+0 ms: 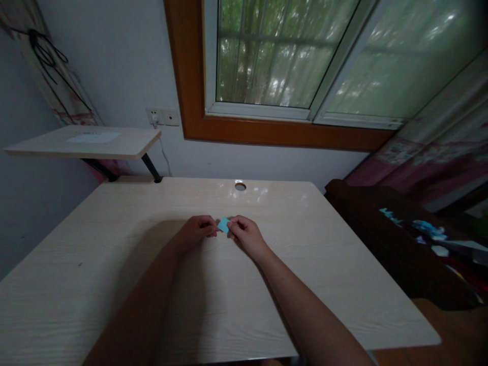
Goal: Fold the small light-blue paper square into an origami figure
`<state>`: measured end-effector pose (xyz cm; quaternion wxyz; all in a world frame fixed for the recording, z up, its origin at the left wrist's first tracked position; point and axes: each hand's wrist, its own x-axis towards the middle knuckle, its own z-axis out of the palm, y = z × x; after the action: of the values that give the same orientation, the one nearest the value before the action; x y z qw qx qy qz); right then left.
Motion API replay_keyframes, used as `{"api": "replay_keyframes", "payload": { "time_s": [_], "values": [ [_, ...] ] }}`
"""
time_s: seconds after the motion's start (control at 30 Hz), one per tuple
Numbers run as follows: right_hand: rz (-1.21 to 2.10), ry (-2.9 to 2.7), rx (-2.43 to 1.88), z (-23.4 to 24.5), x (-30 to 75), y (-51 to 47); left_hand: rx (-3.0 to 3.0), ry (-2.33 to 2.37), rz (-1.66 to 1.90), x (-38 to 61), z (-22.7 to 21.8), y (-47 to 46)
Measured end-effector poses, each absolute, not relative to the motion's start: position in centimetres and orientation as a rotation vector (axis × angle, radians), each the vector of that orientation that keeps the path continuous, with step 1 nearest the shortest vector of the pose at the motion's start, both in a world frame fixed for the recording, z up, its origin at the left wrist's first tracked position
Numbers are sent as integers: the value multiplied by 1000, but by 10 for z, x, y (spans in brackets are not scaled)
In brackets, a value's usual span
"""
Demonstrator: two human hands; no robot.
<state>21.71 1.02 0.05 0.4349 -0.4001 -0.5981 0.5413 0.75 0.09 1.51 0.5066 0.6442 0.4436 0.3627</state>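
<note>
A small turquoise piece of paper [223, 225] is held above the middle of the pale wooden desk [305, 284]. My right hand [246, 234] pinches its right side between thumb and fingers. On the other side, my left hand [197, 232] is closed, its fingertips right by the paper's left corner. A thin bit of pink shows at those left fingertips, too small to name. Whether the left fingers also grip the turquoise paper, I cannot make out.
At the back left, a raised shelf [133, 145] on black legs carries a white sheet [94, 138]. A round cable hole [240, 187] lies near the desk's rear edge. To the right stands a dark cabinet [362, 239] with blue and white items [429, 230] on it.
</note>
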Motion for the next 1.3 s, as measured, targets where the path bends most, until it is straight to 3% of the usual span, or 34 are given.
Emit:
{"api": "replay_keyframes", "payload": {
  "time_s": [0.83, 1.3],
  "values": [
    [1459, -1477, -940, 3, 219, 14, 1829, 1175, 813, 18, 17, 3],
    [1233, -1757, -972, -4, 217, 15, 1915, 1113, 778, 16, 9, 3]
  ]
}}
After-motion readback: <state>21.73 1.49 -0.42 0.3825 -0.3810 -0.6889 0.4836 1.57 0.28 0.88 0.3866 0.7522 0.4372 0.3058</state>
